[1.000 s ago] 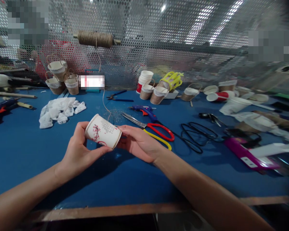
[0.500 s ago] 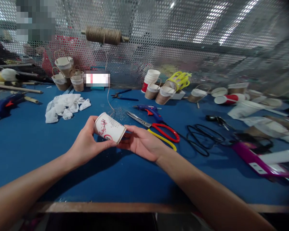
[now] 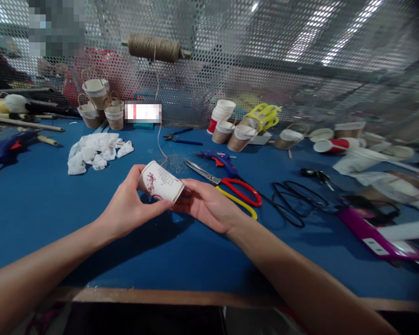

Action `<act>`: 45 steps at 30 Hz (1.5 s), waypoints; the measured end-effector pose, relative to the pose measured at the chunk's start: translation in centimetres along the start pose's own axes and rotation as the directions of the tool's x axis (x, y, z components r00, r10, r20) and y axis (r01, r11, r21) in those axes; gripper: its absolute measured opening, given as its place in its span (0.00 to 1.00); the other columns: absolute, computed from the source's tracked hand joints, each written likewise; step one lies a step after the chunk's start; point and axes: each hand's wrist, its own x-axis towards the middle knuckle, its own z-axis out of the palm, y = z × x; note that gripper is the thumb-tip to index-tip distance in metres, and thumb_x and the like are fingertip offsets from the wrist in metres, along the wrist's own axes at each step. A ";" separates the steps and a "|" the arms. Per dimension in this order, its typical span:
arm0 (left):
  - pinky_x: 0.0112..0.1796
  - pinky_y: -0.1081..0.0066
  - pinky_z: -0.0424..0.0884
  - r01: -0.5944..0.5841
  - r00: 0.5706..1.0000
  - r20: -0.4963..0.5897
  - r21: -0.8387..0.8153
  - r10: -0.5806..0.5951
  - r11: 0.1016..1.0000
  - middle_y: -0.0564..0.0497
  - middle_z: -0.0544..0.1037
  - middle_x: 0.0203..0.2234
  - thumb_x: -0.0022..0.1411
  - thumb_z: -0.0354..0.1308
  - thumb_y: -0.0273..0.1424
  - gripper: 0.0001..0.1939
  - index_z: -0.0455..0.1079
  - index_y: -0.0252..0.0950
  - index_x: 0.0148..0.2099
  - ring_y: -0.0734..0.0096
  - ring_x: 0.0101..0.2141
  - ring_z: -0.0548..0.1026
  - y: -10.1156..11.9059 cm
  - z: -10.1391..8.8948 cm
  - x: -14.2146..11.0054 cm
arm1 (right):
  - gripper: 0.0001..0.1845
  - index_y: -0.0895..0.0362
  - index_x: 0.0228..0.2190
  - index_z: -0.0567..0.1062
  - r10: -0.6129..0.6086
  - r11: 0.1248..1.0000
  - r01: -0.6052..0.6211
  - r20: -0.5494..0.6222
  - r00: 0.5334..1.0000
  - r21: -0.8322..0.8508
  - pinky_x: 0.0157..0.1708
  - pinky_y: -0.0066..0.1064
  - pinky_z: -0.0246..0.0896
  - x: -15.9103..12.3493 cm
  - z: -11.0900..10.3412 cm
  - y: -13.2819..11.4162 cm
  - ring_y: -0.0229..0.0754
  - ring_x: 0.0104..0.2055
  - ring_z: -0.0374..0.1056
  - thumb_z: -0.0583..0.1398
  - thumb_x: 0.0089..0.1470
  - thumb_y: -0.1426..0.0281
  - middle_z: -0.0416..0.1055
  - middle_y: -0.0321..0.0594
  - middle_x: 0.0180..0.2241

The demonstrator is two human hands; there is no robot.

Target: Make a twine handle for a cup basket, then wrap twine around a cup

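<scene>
**Paper cup (image 3: pixel 162 181) tilted above crowded blue table (image 3: pixel 153 270)**

Workshop, now: the tbl. has a brown front edge and backs onto a metal mesh screen (image 3: pixel 199 79), w/ bright strips of light showing upper R. A spool of twine (image 3: pixel 153 48) hangs at the screen, its strand trailing down to the tbl. behind the cup.

Just beyond the hands lie scissors (image 3: pixel 214 180), w/ one red & one yellow handle, a blue glue gun (image 3: pixel 221 160) and pliers (image 3: pixel 185 140). The R forearm passes in front of the tbl.; a looped black cord (image 3: pixel 298 225) and purple box (image 3: pixel 361 228) sit to its R. Crumpled white cloth (image 3: pixel 94 151) lies L of center.

Ctrs: small handled buckets (image 3: pixel 115 118) group at back L, approx. three, near a nested stack of paper cups (image 3: pixel 223 111) mid-back. A red cup (image 3: pixel 337 145) lies on its side at R; contents can't be told.

L hand (image 3: pixel 125 204) grips the printed cup, thumb below, fingers above; R hand (image 3: pixel 209 202) pinches its R end, lower fingers half curled. Cup's inside is hidden.
</scene>
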 end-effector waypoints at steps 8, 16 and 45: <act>0.34 0.67 0.68 0.034 0.999 0.006 0.029 -0.034 0.999 0.49 0.71 0.32 0.44 0.63 0.33 0.26 0.58 0.35 0.45 0.68 0.32 0.71 0.2 0.0 0.0 | 0.06 0.59 0.30 0.72 -0.019 1.000 0.018 -0.014 1.000 -0.023 0.35 0.33 0.63 0.0 0.1 0.0 0.37 0.31 0.67 0.57 0.49 0.71 0.72 0.39 0.28; 0.33 0.66 0.69 0.018 1.000 -0.005 0.028 -0.018 0.999 0.49 0.72 0.32 0.45 0.63 0.33 0.25 0.58 0.34 0.44 0.68 0.32 0.71 0.0 0.1 0.0 | 0.05 0.58 0.29 0.72 -0.028 0.999 0.027 -0.018 0.999 -0.029 0.36 0.34 0.63 0.0 0.1 0.0 0.37 0.32 0.67 0.57 0.48 0.70 0.71 0.38 0.28; 0.34 0.68 0.67 0.052 0.998 0.041 0.030 -0.053 0.998 0.47 0.72 0.35 0.46 0.62 0.37 0.27 0.57 0.33 0.46 0.67 0.33 0.71 0.3 -0.1 0.1 | 0.03 0.59 0.29 0.67 -0.090 0.986 0.079 -0.073 0.993 -0.145 0.34 0.32 0.65 0.0 0.5 0.1 0.36 0.30 0.69 0.54 0.53 0.72 0.71 0.40 0.30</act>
